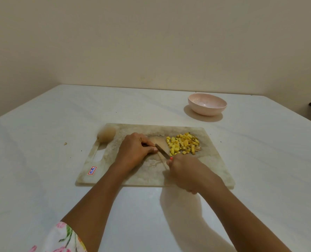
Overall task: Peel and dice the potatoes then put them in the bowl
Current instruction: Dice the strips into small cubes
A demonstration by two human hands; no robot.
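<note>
On a pale marbled cutting board (211, 170) in the middle of the frame, the right hand (183, 171) has its grip closed round the red handle of a knife (162, 151). The blade's long axis runs diagonally, tip pointing to the upper left, toward the left hand (134, 151). That hand lies knuckles-up on the board with its fingers curled and the thumb just beside the blade. Whether its grip holds anything I cannot tell, since the fingers hide what is under them. Right of the blade sits a heap of yellow diced potato (183, 144), on the board's right half. A whole potato (106, 134) rests at the board's upper-left corner, its long axis slanting from lower left to upper right. The pink bowl (207, 106) stands on the white surface (42, 160) at the upper right, well apart from the board. A small label (92, 170) marks the board's lower left, and a floral sleeve (60, 239) shows at the bottom left.
</note>
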